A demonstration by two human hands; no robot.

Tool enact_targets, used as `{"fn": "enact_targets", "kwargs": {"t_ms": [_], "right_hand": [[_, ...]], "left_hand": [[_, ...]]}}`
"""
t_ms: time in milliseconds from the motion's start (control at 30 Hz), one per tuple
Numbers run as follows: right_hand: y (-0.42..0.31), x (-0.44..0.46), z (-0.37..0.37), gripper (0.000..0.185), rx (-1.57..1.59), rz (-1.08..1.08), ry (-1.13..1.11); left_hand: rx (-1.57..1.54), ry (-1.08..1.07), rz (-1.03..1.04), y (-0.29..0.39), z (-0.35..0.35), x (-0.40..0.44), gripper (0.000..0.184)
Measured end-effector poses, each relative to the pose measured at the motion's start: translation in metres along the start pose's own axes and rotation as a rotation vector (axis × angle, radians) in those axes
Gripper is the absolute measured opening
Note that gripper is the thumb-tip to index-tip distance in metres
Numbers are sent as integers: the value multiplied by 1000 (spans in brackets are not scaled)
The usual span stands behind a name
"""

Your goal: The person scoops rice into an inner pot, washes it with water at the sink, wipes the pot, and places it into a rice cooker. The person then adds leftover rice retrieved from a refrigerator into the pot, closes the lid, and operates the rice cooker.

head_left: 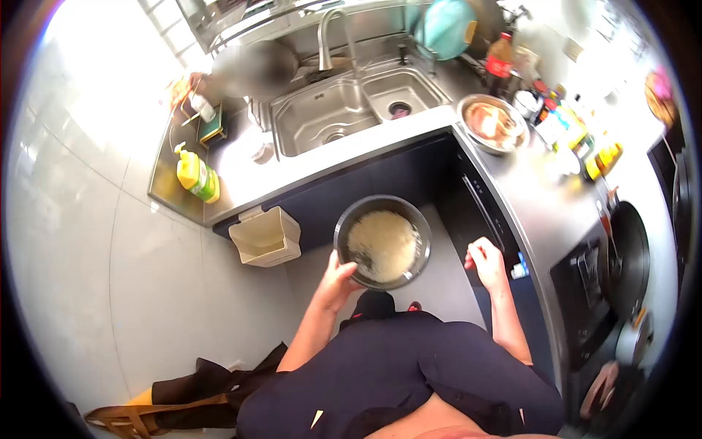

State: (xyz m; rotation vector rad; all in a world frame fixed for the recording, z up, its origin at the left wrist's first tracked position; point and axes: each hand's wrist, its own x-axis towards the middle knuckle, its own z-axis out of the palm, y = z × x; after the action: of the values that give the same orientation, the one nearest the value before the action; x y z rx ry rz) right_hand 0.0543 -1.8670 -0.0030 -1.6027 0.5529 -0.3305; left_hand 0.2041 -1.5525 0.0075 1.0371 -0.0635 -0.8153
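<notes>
A dark rice cooker pot (344, 223) is held out over the floor in front of me, with pale white rice (384, 241) covering most of its bottom. My left hand (339, 278) grips its lower left rim, thumb over the edge and the other fingers underneath. To the right of the pot, apart from it, my right hand (486, 262) hangs in the air by the dark cabinet front. Its fingers are loosely curled, and nothing shows in them.
A steel double sink (322, 117) with a faucet (323, 51) lies ahead. Left stand a yellow soap bottle (196, 175) and a cream bin (267, 238). On the right counter are a metal bowl (493, 124), several bottles, and a black wok (630, 256) by the stove.
</notes>
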Motion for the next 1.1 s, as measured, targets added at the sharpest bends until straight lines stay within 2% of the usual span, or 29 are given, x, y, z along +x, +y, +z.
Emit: {"fn": "enact_targets", "kwargs": {"t_ms": [67,133,233,367,467,533,567,600,633,800,867,900,1000,1100], "right_hand": [[-23,67,20,14,-41,-34,-67],[-37,129,44,13,-82,-78,-132],[-34,212,84,10,-97,-191,-203],[-63,299,125,6,-84,-201,-289],[-70,386,138,11,-280,-311,-294],[-69,452,146,14,-414,-372,-273],[-54,496,150,17,-464,-506,-251],[-51,534,155,21,-573,-531,-245],[-40,581,160,27,-666,-446,-290],[-65,728,203,46,-979,-561,-316],[-47,787,218,47,-1024,-738,-244],[-33,809,229,44,-1012,-763,-147],[-42,816,237,37,-1018,-539,-254],[-44,816,235,27,-1033,-582,-242]], "left_hand": [[-50,59,126,27,-8,30,75],[-44,102,148,54,-31,64,75],[-15,261,285,88,-53,126,70],[-36,424,230,141,-57,209,66],[-113,379,107,160,-87,275,77],[-61,476,160,177,-76,304,90],[-50,509,156,179,-79,320,94],[-42,545,153,182,-80,337,97],[-29,523,158,188,-78,348,102],[-64,644,196,200,-69,400,104],[-72,738,209,211,-55,411,104],[-32,820,233,209,-56,421,105],[33,948,268,212,-58,443,106],[70,985,297,214,-71,463,107]]}}
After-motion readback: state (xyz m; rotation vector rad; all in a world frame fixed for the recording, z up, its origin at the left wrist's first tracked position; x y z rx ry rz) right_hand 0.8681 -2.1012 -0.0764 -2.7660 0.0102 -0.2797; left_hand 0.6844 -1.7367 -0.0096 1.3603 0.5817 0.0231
